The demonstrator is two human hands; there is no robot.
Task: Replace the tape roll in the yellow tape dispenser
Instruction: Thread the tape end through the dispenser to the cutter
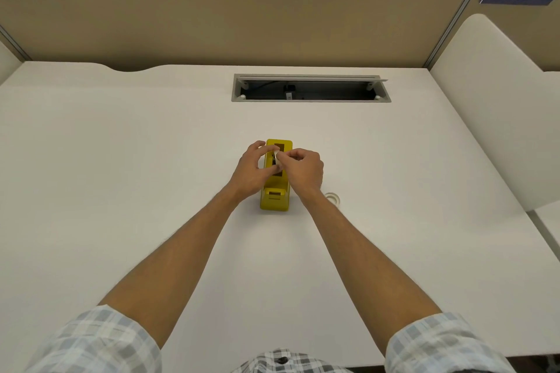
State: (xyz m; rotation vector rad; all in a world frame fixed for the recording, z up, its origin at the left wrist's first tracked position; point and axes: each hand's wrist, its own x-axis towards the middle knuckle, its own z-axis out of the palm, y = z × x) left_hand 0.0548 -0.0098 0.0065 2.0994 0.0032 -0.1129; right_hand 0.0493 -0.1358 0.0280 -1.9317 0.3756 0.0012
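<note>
The yellow tape dispenser [275, 195] stands on the white desk [151, 160], its cutter end toward me. Both hands are over its open roll bay. My left hand [253, 171] cups the dispenser's left side, fingers curled around a pale tape roll [276, 157] that sits mostly hidden in the bay. My right hand [303, 171] pinches the same roll from the right with thumb and forefinger. A second, whitish tape roll [333, 198] lies flat on the desk just right of the dispenser, partly hidden behind my right wrist.
A rectangular cable hatch [310, 88] is open in the desk beyond the dispenser. A tan partition [242, 15] closes the back edge. A white side panel [497, 106] rises at the right.
</note>
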